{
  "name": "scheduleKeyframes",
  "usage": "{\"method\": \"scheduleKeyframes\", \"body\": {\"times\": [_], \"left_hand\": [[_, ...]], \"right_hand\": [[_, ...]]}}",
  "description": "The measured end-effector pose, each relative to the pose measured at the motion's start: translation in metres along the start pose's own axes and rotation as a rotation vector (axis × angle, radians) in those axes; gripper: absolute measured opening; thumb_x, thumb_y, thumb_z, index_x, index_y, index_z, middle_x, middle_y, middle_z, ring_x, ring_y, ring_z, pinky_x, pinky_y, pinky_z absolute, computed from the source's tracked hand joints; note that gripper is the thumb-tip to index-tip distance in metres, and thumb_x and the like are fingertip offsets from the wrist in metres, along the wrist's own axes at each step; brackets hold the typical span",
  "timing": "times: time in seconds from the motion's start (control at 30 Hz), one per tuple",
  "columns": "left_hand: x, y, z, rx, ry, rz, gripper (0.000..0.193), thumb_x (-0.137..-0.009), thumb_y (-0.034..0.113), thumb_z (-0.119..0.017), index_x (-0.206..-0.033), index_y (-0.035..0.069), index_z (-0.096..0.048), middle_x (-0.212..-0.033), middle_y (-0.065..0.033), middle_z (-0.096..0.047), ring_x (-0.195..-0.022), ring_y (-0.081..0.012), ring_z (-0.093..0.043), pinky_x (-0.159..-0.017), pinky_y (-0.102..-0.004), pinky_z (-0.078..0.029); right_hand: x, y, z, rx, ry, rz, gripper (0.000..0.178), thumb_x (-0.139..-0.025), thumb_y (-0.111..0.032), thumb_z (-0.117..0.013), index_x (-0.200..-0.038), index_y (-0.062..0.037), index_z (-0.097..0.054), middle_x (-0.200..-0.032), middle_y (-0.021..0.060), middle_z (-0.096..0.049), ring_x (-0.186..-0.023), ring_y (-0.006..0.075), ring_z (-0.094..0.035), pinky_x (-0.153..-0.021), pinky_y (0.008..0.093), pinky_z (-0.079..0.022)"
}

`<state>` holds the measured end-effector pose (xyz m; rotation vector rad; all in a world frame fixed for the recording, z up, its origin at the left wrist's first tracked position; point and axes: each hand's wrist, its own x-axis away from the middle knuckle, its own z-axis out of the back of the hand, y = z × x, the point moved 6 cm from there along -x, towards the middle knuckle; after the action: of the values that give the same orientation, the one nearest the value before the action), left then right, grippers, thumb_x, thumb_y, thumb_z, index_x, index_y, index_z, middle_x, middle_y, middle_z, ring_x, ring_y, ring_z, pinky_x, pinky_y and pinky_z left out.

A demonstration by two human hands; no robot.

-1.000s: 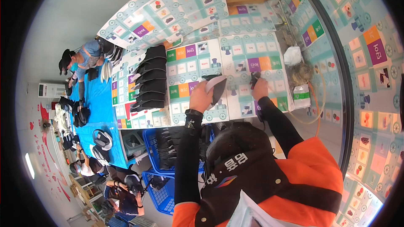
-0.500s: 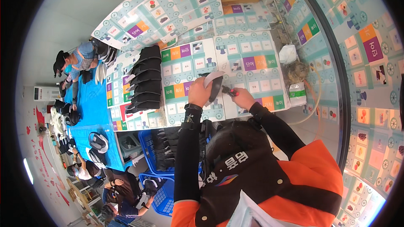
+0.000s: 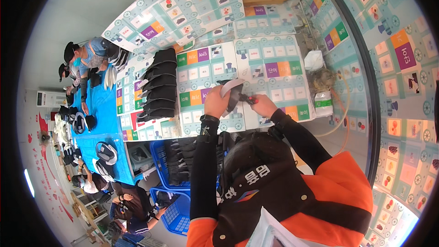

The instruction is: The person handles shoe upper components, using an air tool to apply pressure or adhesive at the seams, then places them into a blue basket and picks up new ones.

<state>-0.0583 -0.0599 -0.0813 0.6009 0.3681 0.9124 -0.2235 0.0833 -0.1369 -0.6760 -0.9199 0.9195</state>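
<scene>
My left hand (image 3: pixel 216 102) is closed on a curved black piece (image 3: pixel 234 101) with a pale grey band along its upper edge; its exact kind I cannot make out. It is held up over the board-covered table. Just to its right, my right hand (image 3: pixel 264 106) grips a small black-and-red hand tool (image 3: pixel 247 99), its dark tip pointed at the piece and close to it. Whether the tip touches is too small to tell. On the left, an overlapping row of similar black pieces (image 3: pixel 157 84) lies on the table.
Printed boards (image 3: pixel 196 7) lean along the back. A white bag (image 3: pixel 313 60) and pale hose (image 3: pixel 346 114) are at the right. Below the table edge are blue baskets (image 3: pixel 176 217), one with dark pieces. Co-workers (image 3: pixel 93 59) work around a blue table (image 3: pixel 101 105) at left.
The black piece in my left hand has tilted slightly, and a pale haze shows on it by the tool tip. At left, co-workers have shifted position.
</scene>
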Motion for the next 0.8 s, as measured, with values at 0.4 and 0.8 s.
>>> {"method": "scheduleKeyframes", "body": {"times": [0.4,0.8], "left_hand": [[0.021,-0.005,0.015,0.055,0.000,0.021,0.042,-0.091,0.031,-0.074,-0.116,-0.002,-0.069,-0.102,-0.0261,-0.071,-0.095,-0.0450,-0.069,-0.081,-0.0472,-0.056],[0.027,-0.010,0.009,0.048,0.055,-0.042,0.037,-0.090,0.028,-0.074,-0.114,0.001,-0.070,-0.099,-0.0239,-0.072,-0.093,-0.0432,-0.069,-0.080,-0.0462,-0.056]], "right_hand": [[-0.007,0.006,-0.016,0.014,0.007,0.112,0.025,-0.085,-0.013,-0.061,-0.102,0.0030,-0.070,-0.089,0.0263,-0.070,-0.088,0.0452,-0.066,-0.078,0.0465,-0.051],[0.014,0.019,-0.027,-0.195,-0.176,-0.096,0.022,-0.081,-0.013,-0.062,-0.093,0.0034,-0.069,-0.071,0.0144,-0.066,-0.059,0.0208,-0.063,-0.057,0.0349,-0.047]]}}
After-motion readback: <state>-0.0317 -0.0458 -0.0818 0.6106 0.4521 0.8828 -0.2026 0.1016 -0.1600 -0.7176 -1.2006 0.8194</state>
